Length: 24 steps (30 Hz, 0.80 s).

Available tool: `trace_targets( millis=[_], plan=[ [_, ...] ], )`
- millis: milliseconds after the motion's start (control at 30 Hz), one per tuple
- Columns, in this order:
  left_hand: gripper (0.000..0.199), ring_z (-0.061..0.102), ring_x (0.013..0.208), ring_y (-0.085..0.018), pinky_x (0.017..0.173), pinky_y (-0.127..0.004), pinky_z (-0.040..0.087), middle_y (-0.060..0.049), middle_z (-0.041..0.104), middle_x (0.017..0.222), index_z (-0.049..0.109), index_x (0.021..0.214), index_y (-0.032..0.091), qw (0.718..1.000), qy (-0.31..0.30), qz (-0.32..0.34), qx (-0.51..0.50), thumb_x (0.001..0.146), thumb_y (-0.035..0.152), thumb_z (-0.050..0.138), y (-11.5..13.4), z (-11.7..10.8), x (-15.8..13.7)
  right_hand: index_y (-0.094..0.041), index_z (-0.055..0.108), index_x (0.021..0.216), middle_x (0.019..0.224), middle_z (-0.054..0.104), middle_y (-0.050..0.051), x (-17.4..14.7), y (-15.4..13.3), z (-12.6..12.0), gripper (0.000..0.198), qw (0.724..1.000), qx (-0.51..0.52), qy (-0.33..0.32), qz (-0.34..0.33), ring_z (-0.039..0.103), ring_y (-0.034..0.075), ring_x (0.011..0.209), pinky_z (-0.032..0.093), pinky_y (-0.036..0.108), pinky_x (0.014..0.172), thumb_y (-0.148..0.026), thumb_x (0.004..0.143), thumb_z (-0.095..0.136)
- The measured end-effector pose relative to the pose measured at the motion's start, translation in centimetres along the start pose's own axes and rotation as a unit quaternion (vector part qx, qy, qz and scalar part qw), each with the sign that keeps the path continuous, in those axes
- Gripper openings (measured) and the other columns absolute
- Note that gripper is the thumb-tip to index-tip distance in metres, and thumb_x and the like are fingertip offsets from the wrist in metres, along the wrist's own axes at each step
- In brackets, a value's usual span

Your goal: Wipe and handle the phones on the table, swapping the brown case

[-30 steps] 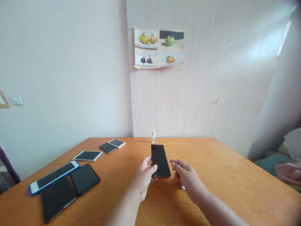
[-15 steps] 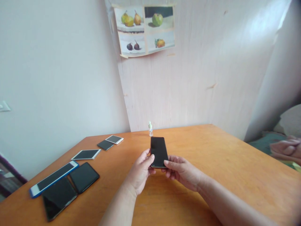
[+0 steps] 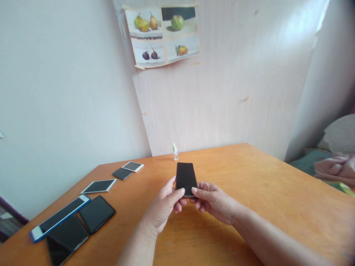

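Note:
A black smartphone (image 3: 186,178) with a dark screen is held above the middle of the table, its far end tilted up. My left hand (image 3: 168,199) grips its lower left side, thumb across the bottom corner of the screen and fingers underneath. At the lower right corner my right hand (image 3: 209,199) is closed on the same phone, with the thumb on the front edge. The fingers behind the phone are partly hidden. Just beyond the phone stands a small clear bottle (image 3: 175,152) with a pale green top.
On the wooden table (image 3: 235,173), at left, lie several other phones and tablets, among them a blue-cased white one (image 3: 61,217), a black one (image 3: 97,213) and a white one (image 3: 99,186). Fruit pictures (image 3: 163,35) hang on the wall. Crumpled cloth (image 3: 335,166) lies at far right.
My left thumb has slid down toward the phone's bottom edge, closer to the right thumb. The view has shifted slightly; both hands still hold the phone.

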<state>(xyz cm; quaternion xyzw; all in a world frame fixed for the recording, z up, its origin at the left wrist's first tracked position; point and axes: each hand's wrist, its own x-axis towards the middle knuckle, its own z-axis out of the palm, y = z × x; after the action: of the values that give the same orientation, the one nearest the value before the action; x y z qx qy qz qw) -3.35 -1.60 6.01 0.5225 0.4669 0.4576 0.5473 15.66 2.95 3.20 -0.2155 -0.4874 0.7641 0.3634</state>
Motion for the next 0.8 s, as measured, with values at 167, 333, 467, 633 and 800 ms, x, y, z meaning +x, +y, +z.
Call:
trace_targets(
  millis=[167,333,467,633,800],
  plan=[
    [0.075,0.049,0.056,-0.008,0.051,-0.019,0.035,0.000,0.060,0.073,0.027,0.149,0.023,1.000,0.011,-0.009,0.002,0.086,0.042,0.062,0.0,0.2,0.0,-0.014,0.057,0.092,0.075,0.065,0.002,0.0,0.0,0.1,0.030,1.000,0.002,0.004,0.007,0.056,0.005,0.052,0.040,0.013,0.044,-0.037,0.081,0.072],
    [0.073,0.052,0.058,-0.010,0.053,-0.020,0.038,0.000,0.061,0.073,0.029,0.148,0.024,1.000,0.010,-0.002,0.000,0.086,0.040,0.063,-0.1,0.3,0.1,-0.014,0.056,0.094,0.074,0.065,0.002,0.2,-0.1,0.2,0.033,1.000,-0.006,0.013,0.005,0.055,0.005,0.050,0.038,0.013,0.043,-0.039,0.080,0.073],
    [0.069,0.057,0.063,-0.013,0.056,-0.023,0.043,-0.002,0.064,0.079,0.034,0.145,0.023,1.000,0.027,0.011,0.005,0.086,0.044,0.063,-0.2,0.7,0.3,-0.015,0.055,0.092,0.075,0.066,0.002,0.3,-0.1,0.1,0.033,1.000,-0.020,0.020,-0.004,0.053,0.005,0.049,0.036,0.013,0.042,-0.041,0.080,0.071],
    [0.051,0.063,0.083,-0.019,0.074,-0.028,0.049,-0.007,0.069,0.097,0.055,0.126,0.018,0.995,0.078,0.065,0.007,0.086,0.049,0.061,0.0,1.1,0.6,-0.018,0.053,0.088,0.069,0.063,-0.001,0.2,0.3,0.2,0.035,0.998,-0.065,0.022,0.000,0.054,0.007,0.049,0.037,0.016,0.043,-0.046,0.078,0.072],
    [0.042,0.064,0.097,-0.021,0.089,-0.032,0.047,-0.007,0.070,0.105,0.061,0.115,0.017,0.987,0.107,0.087,-0.081,0.085,0.047,0.065,0.0,0.7,0.7,-0.018,0.054,0.090,0.072,0.064,0.000,-0.4,0.2,1.1,0.039,0.991,-0.132,-0.022,0.023,0.060,0.011,0.056,0.044,0.021,0.050,-0.052,0.078,0.070]
  ],
)
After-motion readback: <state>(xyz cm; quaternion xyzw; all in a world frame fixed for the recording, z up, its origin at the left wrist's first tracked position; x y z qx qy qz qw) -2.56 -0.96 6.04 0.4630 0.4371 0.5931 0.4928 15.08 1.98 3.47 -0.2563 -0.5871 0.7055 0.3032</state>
